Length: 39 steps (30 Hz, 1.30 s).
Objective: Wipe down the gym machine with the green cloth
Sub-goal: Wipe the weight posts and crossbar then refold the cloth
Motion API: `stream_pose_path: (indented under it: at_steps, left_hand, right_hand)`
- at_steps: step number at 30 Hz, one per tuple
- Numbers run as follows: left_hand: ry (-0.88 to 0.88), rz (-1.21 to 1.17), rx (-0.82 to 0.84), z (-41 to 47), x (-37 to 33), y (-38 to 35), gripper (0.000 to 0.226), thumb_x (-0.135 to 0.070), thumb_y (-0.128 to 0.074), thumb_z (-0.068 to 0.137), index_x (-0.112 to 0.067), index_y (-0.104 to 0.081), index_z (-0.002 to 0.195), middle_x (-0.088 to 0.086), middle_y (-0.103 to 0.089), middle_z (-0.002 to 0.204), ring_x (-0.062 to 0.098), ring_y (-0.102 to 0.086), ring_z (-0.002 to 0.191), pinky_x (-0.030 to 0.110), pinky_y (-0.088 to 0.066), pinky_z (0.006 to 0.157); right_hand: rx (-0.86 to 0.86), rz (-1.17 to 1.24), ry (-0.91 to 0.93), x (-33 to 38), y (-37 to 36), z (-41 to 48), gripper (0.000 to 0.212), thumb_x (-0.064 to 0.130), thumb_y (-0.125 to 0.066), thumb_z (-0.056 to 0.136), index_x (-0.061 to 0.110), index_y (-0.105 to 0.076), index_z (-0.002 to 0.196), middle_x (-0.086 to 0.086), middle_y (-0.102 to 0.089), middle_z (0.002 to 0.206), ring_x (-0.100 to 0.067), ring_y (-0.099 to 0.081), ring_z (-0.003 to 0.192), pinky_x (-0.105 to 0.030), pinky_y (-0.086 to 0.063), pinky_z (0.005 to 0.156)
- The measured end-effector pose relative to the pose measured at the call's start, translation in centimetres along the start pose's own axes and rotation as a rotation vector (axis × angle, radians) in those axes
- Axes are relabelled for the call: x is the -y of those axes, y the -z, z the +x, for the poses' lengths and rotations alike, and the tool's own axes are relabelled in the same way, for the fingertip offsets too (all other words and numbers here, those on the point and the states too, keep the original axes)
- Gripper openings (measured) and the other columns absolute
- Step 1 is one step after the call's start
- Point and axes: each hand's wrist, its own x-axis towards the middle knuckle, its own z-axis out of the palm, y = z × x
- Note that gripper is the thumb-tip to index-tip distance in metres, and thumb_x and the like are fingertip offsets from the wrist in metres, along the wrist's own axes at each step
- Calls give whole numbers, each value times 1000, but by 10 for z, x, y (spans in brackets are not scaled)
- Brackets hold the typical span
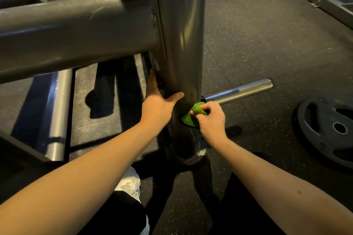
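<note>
Green cloth (193,115) sits bunched low against the right face of the machine's upright post (181,44), under the steel peg (238,90) jutting toward 2 o'clock. Right hand (210,120): fingers clamped on cloth. Left hand (160,103), at 9 o'clock: fingers straight, thumb spread, braced on post. Risks: knuckles hitting peg on an upstroke; bunched cloth missing patches.

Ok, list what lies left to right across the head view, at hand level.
Floor tube → left hand → green cloth → right hand → peg → weight plate.
</note>
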Motion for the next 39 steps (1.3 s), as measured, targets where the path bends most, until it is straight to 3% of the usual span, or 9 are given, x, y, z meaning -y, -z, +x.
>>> stream_pose_path:
  at_steps: [4, 8, 12, 16, 21, 25, 28, 33, 39]
  left_hand:
    - [1, -12, -13, 1, 3, -2, 109, -37, -86, 80, -30, -14, 162, -5, -51, 151, 17, -54, 133, 41, -46, 112]
    - [-10, 12, -20, 0, 2, -3, 107, -37, -85, 80, -29, -15, 162, -3, -50, 152, 20, -53, 133, 39, -45, 112]
    - [12, 41, -14, -2, 2, -5, 106, -41, -83, 82, -30, -13, 161, -5, -47, 153, 20, -52, 134, 40, -46, 111]
    - [47, 24, -7, -3, 2, -5, 104, -40, -84, 82, -28, -16, 161, -4, -47, 153, 21, -52, 134, 42, -47, 109]
    - [179, 0, 22, -12, 7, -5, 85, -38, -80, 86, -18, -32, 153, 5, -53, 146, 26, -55, 130, 41, -47, 108]
    - [408, 202, 248, -25, 25, -3, 57, -51, -66, 94, -5, -61, 128, 18, -68, 121, 32, -65, 105, 34, -49, 80]
    - [355, 223, 435, -34, 29, -1, 53, -55, -60, 97, -8, -72, 117, 9, -71, 112, 20, -62, 99, 30, -42, 79]
    - [261, 143, 671, -44, 16, -1, 41, -64, -63, 90, -28, -80, 99, -5, -73, 103, 10, -64, 101, 27, -47, 84]
    - [88, 229, 729, -40, 19, -10, 15, -36, -72, 93, -27, -78, 103, -10, -72, 95, 6, -65, 92, 20, -48, 77]
  right_hand:
    - [-100, 92, 188, 28, 8, 25, 20, -7, -76, 77, 5, -63, 86, 1, -58, 90, 5, -60, 87, -10, -46, 79]
    - [-107, 114, 216, 23, 0, 12, 20, -13, -72, 79, 3, -61, 86, -4, -58, 93, 6, -59, 86, -10, -46, 77]
    - [-76, 11, 63, -18, -23, -19, 46, -13, -63, 77, 31, -52, 75, 7, -53, 92, -1, -55, 89, -20, -47, 82]
    - [31, -98, -108, -44, -34, -30, 35, -2, -70, 80, 30, -55, 79, 3, -55, 98, -14, -57, 95, -44, -53, 91]
    - [66, -95, -155, -50, -17, -42, 19, 29, -84, 80, 38, -68, 87, 15, -53, 108, -15, -55, 110, -42, -50, 101]
    - [50, -40, -125, -42, 1, -58, 23, 29, -83, 81, 40, -74, 99, 19, -53, 117, -12, -44, 120, -39, -42, 107]
    - [41, -31, -55, -34, 9, -65, 25, 25, -84, 80, 33, -75, 102, 19, -60, 115, -7, -46, 119, -24, -44, 98]
    - [31, 33, -73, -25, 14, -71, 25, 16, -81, 84, 31, -72, 102, 13, -59, 116, 7, -53, 111, -9, -46, 86]
    - [104, 108, -83, -27, 19, -78, 28, 16, -78, 87, 30, -72, 111, 14, -65, 117, 0, -60, 112, -20, -52, 93]
